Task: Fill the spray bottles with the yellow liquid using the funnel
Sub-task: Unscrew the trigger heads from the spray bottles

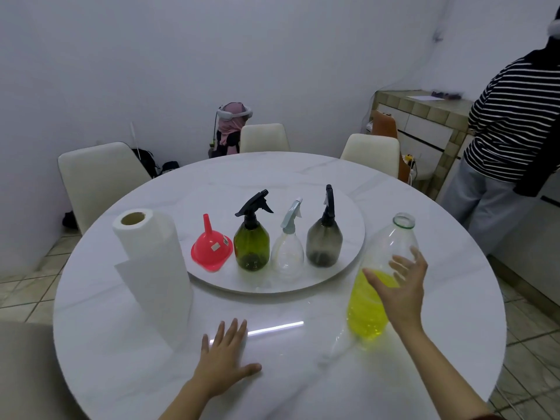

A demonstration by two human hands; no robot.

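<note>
Three spray bottles stand in a row on the white turntable: a green one with a black trigger, a clear one with a pale blue trigger, and a smoky grey one with a black trigger. A red funnel rests upside down left of them. At the right stands a large clear bottle, uncapped and about half full of yellow liquid. My right hand is spread open just in front of this bottle, fingers apart. My left hand lies flat on the table.
A paper towel roll stands upright at the left of the round marble table. Cream chairs ring the far side. A person in a striped top stands at the right beside a tiled counter.
</note>
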